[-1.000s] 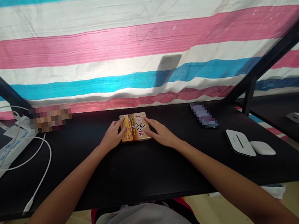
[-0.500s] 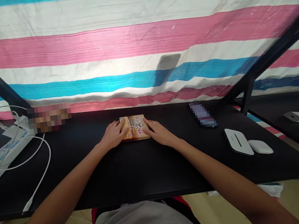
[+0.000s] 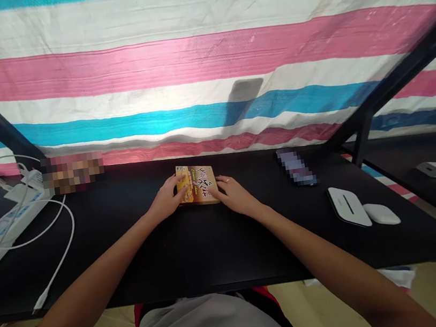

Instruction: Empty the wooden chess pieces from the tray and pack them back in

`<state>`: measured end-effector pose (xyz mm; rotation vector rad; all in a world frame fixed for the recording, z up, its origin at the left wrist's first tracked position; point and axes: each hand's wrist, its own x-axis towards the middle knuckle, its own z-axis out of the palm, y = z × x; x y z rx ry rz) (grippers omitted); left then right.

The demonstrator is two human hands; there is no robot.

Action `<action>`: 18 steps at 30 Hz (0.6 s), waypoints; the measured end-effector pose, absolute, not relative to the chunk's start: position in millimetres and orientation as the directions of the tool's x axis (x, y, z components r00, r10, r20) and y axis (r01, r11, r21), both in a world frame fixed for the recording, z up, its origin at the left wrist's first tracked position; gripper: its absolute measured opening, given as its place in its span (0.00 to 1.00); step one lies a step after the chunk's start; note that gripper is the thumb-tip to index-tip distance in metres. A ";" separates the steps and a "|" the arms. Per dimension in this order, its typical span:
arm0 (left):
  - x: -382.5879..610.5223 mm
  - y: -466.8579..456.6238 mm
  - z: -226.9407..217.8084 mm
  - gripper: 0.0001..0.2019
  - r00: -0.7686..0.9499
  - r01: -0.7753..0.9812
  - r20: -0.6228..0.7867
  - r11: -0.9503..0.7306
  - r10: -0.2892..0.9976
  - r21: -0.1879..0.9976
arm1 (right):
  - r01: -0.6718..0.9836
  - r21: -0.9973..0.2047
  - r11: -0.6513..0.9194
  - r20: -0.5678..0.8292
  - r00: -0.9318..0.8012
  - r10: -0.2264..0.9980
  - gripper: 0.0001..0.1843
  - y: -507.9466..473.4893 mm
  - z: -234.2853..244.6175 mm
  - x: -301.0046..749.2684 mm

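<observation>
Scene: A person seated at a black table [image 3: 214,250], with a pink, white and blue striped sheet [image 3: 203,57] hung behind it.
Box: A small orange-yellow printed box [image 3: 197,183] sits at the table's middle, toward the far edge and straight ahead of the person.
Left hand: The left hand [image 3: 165,199] has its fingers curled onto the box's left edge.
Right hand: The right hand [image 3: 234,195] presses the box's right edge and wears a ring on one finger.
Grip: The hands are apart, and the box is clamped between their fingertips.
Bearing: The box lies just beyond both wrists, midway between them, with neither hand nearer.
Axis: The box's wider side runs left to right. Whether it lies fully flat cannot be told.
Left of frame: White power strips [image 3: 3,226] and a loose white cable [image 3: 65,244], well apart from the box.
Right of frame: A blurred dark object [image 3: 296,167], and nearer, a flat white device [image 3: 349,207] just beside a rounded white one [image 3: 381,213].
</observation>
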<state>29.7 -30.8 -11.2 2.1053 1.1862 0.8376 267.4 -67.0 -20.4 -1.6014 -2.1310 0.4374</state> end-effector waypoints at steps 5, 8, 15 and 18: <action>32.5 -26.7 -9.9 0.32 0.222 0.181 0.063 -0.104 0.973 0.978 | 0.766 -0.595 0.242 0.143 -0.195 0.970 0.22 -67.9 -13.8 267.8; 33.5 -24.8 -8.1 0.37 0.107 -0.008 -0.100 0.101 0.989 0.995 | 0.734 -0.637 0.237 0.127 -0.203 0.971 0.20 -68.6 -11.4 267.8; 34.3 -31.5 2.8 0.21 0.273 -0.175 -0.107 0.158 0.956 0.972 | 0.548 -0.813 0.197 0.116 -0.179 0.977 0.22 -70.6 -9.6 265.1; 32.7 -31.4 6.0 0.23 0.298 -0.120 0.017 0.020 0.954 0.993 | 0.357 -0.928 0.108 0.046 -0.177 0.983 0.26 -69.3 -13.6 265.5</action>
